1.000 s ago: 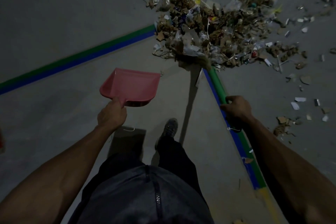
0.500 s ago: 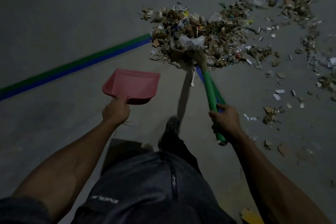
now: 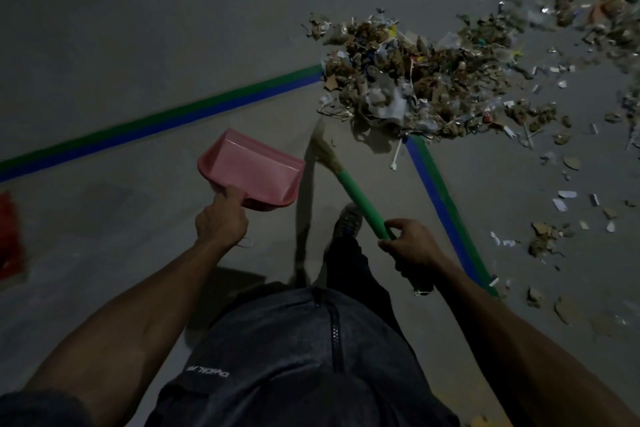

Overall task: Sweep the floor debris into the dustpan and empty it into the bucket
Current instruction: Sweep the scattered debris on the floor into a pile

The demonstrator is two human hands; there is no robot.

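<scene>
Both forearms are bare from elbow to wrist, and neither the left hand [image 3: 221,224] nor the right hand [image 3: 410,246] wears a glove, ring or watch. A dark sleeve edge [image 3: 38,407] shows at the lower left corner of the view, on the left upper arm. The torso is covered by a dark grey heathered top [image 3: 294,357] with a dark zip [image 3: 334,333] running down its middle. Small pale lettering [image 3: 207,372] sits on the top to the left of the zip; it reads upside down and is too blurred to make out. Below the top, dark trousers [image 3: 348,267] cover one leg, ending in a dark shoe [image 3: 348,220] with a paler toe.
</scene>
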